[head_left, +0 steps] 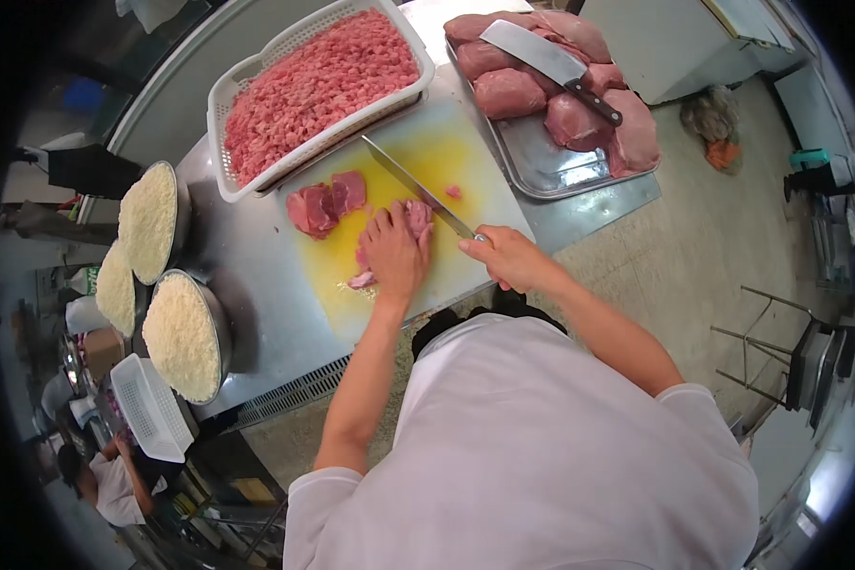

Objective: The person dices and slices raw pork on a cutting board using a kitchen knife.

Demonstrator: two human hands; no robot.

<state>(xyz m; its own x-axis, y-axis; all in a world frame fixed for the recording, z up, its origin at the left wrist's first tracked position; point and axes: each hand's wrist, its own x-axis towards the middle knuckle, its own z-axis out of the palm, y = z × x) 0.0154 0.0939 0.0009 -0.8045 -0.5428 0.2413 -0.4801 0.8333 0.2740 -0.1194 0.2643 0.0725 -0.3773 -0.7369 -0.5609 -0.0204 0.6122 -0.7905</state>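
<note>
My right hand [511,258] is closed round the handle of a long knife [416,182], its blade pointing away to the upper left over the cutting board [489,214]. Just left of the blade, my left hand [392,255] grips a piece of raw meat [418,218] and presses it to the board, covering much of it. Two larger pieces of meat [325,203] lie to the left of that hand. A small meat scrap [453,191] sits right of the blade. The board is stained yellow in the middle.
A white basket [220,152] of diced meat stands behind the board. At the right back, a metal tray [527,171] holds large meat pieces with a cleaver [537,52] on top. Metal bowls [220,328] of pale crumbs line the left. Another person [114,484] is at lower left.
</note>
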